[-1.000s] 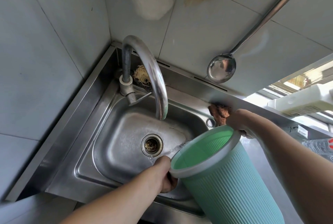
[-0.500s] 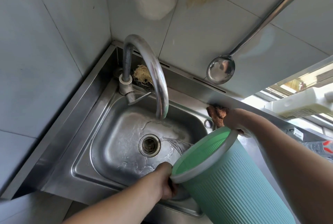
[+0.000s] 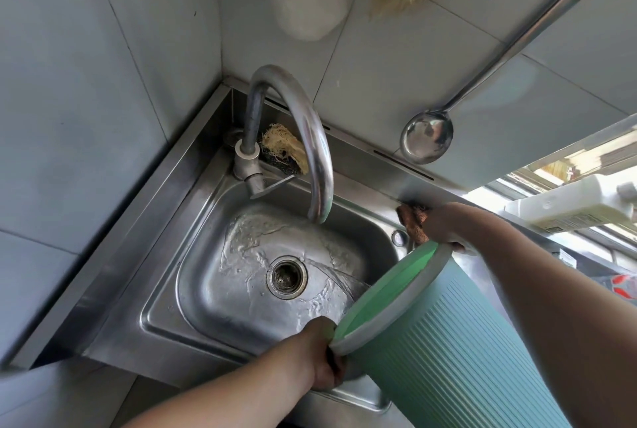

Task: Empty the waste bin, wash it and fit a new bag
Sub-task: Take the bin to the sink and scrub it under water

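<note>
The left hand point(image 3: 322, 357) gripped the near edge of the waste bin's pale rim, its fingers curled under the lip and out of sight. From that grip the waste bin point(image 3: 444, 351) lay steeply tipped, mouth toward the drain point(image 3: 286, 277), its ribbed green plastic wall running back and to the right. Across the mouth from the left hand, the right hand point(image 3: 444, 226) held the far edge of the rim, its fingertips hidden behind the lip, so how tightly it pinched could not be told.

A thin clear stream of water point(image 3: 339, 281) left the lowest point of the rim, between the two grips, and spread in ripples over the dull stainless sink point(image 3: 162, 310). The plastic looked smooth and probably wet; either hand could slip, and the bin would then drop into the basin or twist and throw water over the sink's front edge. Tipping faster might also splash water beyond the basin.

Just beyond the right hand lay a crumpled brown cloth point(image 3: 412, 220). Farther off curved the brushed metal tap point(image 3: 310, 138), not running, with a fibrous loofah scrubber point(image 3: 284, 148) behind it. On the glossy tiled wall hung a polished ladle point(image 3: 426, 139).
</note>
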Demonstrator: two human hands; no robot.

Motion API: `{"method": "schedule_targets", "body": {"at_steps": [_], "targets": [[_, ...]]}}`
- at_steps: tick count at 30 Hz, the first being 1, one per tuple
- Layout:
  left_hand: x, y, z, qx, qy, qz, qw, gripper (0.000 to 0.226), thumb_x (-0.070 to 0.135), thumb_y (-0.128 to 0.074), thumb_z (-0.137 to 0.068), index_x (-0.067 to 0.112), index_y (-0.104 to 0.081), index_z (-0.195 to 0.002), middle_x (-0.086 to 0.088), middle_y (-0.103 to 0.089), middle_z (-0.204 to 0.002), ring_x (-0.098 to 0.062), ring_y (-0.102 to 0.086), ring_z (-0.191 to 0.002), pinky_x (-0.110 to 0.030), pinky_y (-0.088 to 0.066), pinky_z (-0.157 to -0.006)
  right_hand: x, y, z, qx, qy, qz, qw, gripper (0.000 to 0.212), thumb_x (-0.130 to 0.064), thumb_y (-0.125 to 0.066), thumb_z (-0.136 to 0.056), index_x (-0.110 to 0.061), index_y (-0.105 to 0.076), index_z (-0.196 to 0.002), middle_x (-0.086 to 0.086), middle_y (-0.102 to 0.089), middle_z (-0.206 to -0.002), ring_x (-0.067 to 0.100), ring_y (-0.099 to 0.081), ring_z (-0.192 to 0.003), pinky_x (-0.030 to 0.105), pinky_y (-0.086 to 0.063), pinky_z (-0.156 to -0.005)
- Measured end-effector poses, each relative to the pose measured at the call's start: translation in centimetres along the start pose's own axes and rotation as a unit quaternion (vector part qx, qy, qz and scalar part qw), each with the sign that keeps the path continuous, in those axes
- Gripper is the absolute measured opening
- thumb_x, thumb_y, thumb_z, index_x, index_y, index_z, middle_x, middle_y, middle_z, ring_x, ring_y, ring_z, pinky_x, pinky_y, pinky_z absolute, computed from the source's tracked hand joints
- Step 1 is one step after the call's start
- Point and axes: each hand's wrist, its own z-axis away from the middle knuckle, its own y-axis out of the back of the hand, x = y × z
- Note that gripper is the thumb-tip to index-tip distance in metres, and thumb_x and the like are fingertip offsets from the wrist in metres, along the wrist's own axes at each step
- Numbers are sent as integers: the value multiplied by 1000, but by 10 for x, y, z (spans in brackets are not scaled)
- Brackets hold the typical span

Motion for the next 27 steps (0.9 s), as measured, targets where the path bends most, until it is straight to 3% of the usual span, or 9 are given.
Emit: {"method": "schedule_targets", "body": {"at_steps": [1,2,4,8,10,13,19,23,27], "targets": [[-2,0,-1,-6,9,5,1000,30,9,-36,-90,6,-62,-76,-7,-60,-58,-19,-58,-40,-12,-36,-26,-4,1,6,-7,-12,0,1000,22,-5,-28,-100,-14,-46,-93,4,-42,-70,18,-41,-55,25,-34,-46],[-4,0,-1,-10,15,13,1000,27,9,-37,-90,6,-62,-80,-7,-62,-62,-19,-58,-45,-13,-36,-25,-5,1,3,4,-3,14,1000,22,-3,-29,-99,-10,-50,-94,6,-43,-67,18,-42,-53,24,-35,-45],[-6,0,-2,-21,23,29,999,25,9,-38,-88,8,-63,-87,-7,-62,-72,-18,-57,-54,-14,-36,-25,-9,4,4,22,22,28,999,35,1,-33,-97,-11,-50,-125,8,-48,-66,19,-46,-51,24,-40,-46],[-11,-3,-3,-57,34,32,997,27,9,-36,-89,14,-62,-95,-4,-57,-75,-16,-53,-41,-13,-34,-25,-15,10,7,40,45,91,994,22,-8,-43,-98,-8,-63,-107,12,-64,-95,25,-57,-79,29,-47,-69],[-15,-4,-3,-70,37,24,997,26,10,-37,-89,15,-62,-87,-2,-51,-70,-12,-44,-33,-12,-34,-26,-20,11,8,42,43,58,997,25,-9,-45,-98,-4,-64,-113,9,-59,-103,26,-56,-91,32,-45,-78],[-22,-5,0,-77,44,21,996,27,10,-42,-85,11,-60,-65,0,-43,-58,-11,-38,-34,-11,-33,-29,-27,14,13,76,34,28,996,34,-10,-40,-98,-5,-63,-123,10,-64,-120,25,-61,-103,28,-45,-80],[-30,-4,7,-52,40,35,997,30,9,-45,-80,11,-59,-54,1,-41,-50,-13,-38,-36,-11,-33,-33,-28,12,5,79,41,95,991,22,-18,-45,-91,-13,-65,-99,6,-62,-98,27,-61,-89,38,-54,-92],[-31,-1,11,-54,39,51,996,32,8,-46,-80,9,-59,-51,0,-40,-49,-13,-38,-34,-10,-33,-32,-29,8,4,87,45,98,990,25,-19,-44,-92,-14,-66,-102,3,-60,-87,27,-60,-84,32,-53,-81],[-34,0,14,-58,40,53,996,28,9,-45,-81,11,-58,-56,2,-37,-54,-12,-36,-41,-11,-34,-31,-31,5,2,88,46,102,990,20,-18,-44,-87,-15,-63,-93,1,-58,-82,29,-62,-88,42,-55,-93]]}}
